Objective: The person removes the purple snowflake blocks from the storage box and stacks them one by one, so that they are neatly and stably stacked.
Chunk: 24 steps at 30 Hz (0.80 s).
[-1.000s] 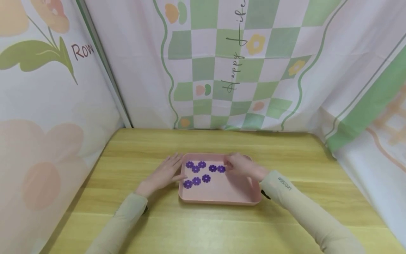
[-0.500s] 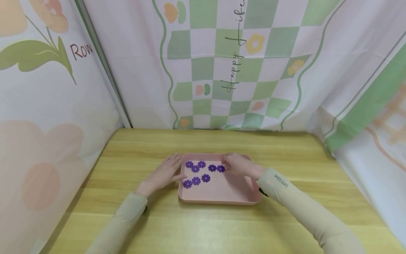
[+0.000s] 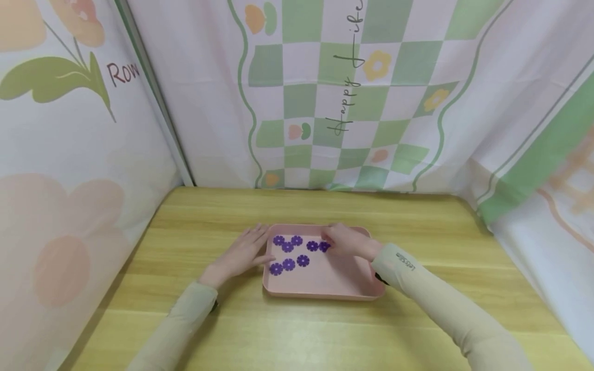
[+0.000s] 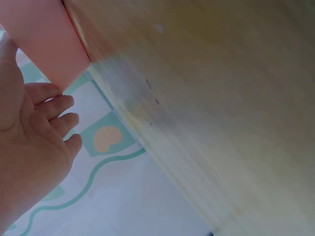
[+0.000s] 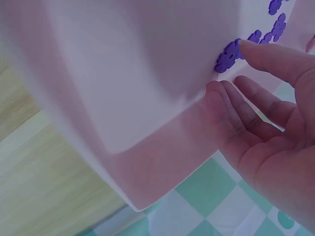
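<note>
A shallow pink tray (image 3: 325,296) holds several purple flower-shaped discs (image 3: 303,260), mostly toward its left side. My left hand (image 3: 238,256) lies along the tray's left edge, fingers extended and thumb reaching over the rim. In the left wrist view, that hand's fingertips meet the tray's outer wall (image 4: 47,42). Over the back right of the tray, my right hand (image 3: 348,241) partly covers the rightmost disc (image 3: 323,247). Seen from the right wrist, its thumb tip is at a purple disc (image 5: 227,58), while its bent fingers stand apart from the thumb with nothing visible between them.
The tray rests on a wooden table (image 3: 199,330). Behind the table hangs a green-and-white checked curtain (image 3: 343,103). More printed cloth (image 3: 69,154) borders the left side, and another printed cloth (image 3: 552,170) the right.
My right hand has edged slightly left, and its fingers now cover part of the rightmost disc. My left hand and the other discs keep their places in the tray area.
</note>
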Available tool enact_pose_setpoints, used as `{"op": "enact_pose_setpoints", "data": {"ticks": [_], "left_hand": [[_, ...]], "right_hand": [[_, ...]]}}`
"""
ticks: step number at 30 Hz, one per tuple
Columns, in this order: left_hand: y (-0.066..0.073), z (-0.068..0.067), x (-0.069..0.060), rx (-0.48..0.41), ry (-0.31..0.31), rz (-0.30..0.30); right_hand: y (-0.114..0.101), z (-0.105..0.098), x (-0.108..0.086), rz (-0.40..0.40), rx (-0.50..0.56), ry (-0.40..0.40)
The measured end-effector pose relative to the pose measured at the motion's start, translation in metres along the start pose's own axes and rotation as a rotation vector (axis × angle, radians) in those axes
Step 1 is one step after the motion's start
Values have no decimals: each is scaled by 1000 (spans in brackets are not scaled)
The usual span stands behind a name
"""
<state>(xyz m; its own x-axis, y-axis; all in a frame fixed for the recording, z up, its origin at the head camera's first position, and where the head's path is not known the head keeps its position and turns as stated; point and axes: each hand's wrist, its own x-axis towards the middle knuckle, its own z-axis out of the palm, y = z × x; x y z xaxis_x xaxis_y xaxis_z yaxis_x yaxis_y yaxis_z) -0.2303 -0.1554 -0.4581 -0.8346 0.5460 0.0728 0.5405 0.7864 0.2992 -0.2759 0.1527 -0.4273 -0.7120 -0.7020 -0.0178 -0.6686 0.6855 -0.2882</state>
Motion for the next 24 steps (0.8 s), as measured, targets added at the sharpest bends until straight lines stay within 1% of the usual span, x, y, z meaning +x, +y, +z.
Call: {"op": "enact_pose_setpoints", "data": {"ticks": [1,2,9,17,24], "left_hand": [[0,0,0,4,-1,-1],[-1,1,0,6,-1,0],[-3,2,1,7,-1,4],[-1,1,1,5,2,9],[-1,1,0,3,5,9]], "right_hand": [[0,1,1,5,-8,-5],[-4,-1,2,37,-11,-26],[-4,2,7,68,-46,-75],[-10,-5,6,71,-17,-89],[-10,-5,7,89,-2,-98]]}}
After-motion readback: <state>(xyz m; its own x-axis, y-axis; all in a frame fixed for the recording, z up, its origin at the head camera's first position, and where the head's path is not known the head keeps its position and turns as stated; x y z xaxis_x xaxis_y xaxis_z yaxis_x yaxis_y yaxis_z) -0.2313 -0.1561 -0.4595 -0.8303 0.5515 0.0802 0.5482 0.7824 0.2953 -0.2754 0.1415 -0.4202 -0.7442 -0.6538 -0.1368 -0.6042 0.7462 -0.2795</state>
